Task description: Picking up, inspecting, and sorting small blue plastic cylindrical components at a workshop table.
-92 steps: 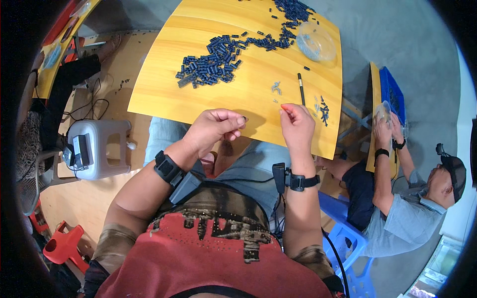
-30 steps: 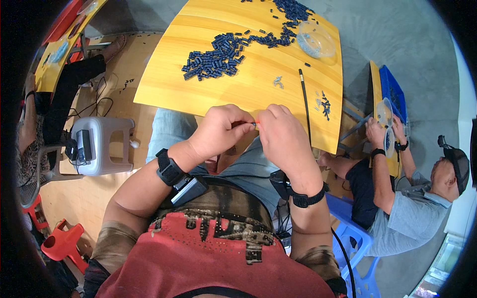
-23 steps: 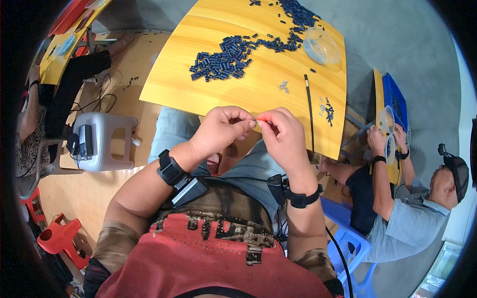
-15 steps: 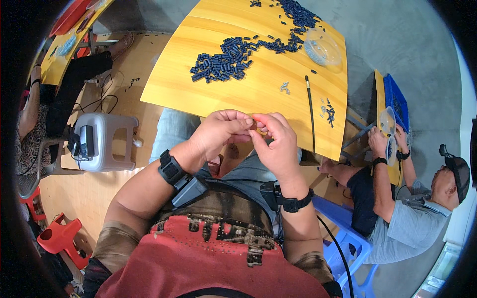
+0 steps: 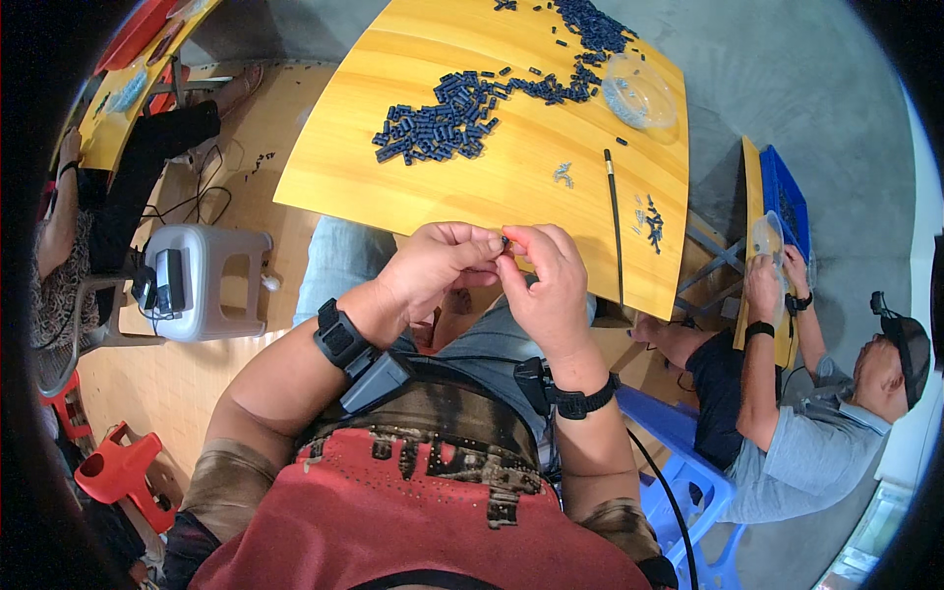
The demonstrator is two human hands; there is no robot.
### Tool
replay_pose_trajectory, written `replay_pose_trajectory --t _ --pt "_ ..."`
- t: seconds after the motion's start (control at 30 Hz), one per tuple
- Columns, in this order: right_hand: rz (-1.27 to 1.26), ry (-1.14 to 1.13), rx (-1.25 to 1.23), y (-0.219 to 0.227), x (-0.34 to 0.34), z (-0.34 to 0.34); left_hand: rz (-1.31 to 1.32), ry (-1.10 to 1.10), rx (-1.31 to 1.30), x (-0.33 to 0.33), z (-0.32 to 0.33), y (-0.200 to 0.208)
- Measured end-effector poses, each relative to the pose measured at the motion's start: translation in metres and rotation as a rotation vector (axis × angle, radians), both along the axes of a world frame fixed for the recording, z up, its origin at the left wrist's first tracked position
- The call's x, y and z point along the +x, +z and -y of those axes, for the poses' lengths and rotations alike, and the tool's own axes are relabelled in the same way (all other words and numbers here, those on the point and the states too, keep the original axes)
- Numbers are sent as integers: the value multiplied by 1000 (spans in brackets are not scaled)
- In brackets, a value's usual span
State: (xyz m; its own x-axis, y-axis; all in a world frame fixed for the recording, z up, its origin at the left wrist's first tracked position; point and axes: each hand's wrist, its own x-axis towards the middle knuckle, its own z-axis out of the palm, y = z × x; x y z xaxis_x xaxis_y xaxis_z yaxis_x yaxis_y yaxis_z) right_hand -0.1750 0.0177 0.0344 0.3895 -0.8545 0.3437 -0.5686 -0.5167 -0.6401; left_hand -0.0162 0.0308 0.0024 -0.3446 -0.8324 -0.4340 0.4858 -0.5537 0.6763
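Note:
My left hand (image 5: 447, 258) and my right hand (image 5: 544, 280) meet over my lap, just off the near edge of the yellow table (image 5: 344, 177). Between their fingertips is a small dark piece (image 5: 505, 243), pinched by both and mostly covered. Its shape does not show well, though its dark colour resembles the pieces on the table. Beyond my hands lies a heap of short dark blue-black cylindrical pieces (image 5: 433, 128). Nearer are a little pile of silvery metal bits (image 5: 562, 175) and, to the right, a loose cluster of dark pieces (image 5: 654, 228).
A thin black rod (image 5: 614, 221) lies near the table's right side. A clear round tub (image 5: 639, 93) with small light parts stands behind it. At right a co-worker (image 5: 816, 423) sits by a blue tray (image 5: 785, 197). A grey stool (image 5: 208, 280) stands left.
The dark piece between my fingertips now shows more, as my fingers have shifted slightly. At right, the co-worker's hands have moved a little over the clear container.

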Motion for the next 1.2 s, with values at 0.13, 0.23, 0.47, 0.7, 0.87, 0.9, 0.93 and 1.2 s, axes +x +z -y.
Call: replay_pose_trajectory --t 0.13,0.23,0.47,0.7,0.87,0.9,0.93,1.2 --pt "-7 5 11 -1 1 2 13 6 -3 -1 1 -2" --pt "-16 13 0 -3 1 4 23 21 -21 -1 1 -4" --pt "-25 56 47 -3 0 6 38 41 -50 -2 1 -6" --pt "-19 40 44 2 -2 9 21 39 -41 -3 4 -2" --pt "-35 63 -6 5 -2 14 33 40 -43 -4 8 -5" --pt "-39 67 -12 5 -2 16 16 56 -44 -6 9 -5" --pt "-38 66 -13 5 -2 17 -1 72 -44 -7 10 -5" --pt "-136 106 -27 10 -4 26 63 80 -37 -8 19 -9"
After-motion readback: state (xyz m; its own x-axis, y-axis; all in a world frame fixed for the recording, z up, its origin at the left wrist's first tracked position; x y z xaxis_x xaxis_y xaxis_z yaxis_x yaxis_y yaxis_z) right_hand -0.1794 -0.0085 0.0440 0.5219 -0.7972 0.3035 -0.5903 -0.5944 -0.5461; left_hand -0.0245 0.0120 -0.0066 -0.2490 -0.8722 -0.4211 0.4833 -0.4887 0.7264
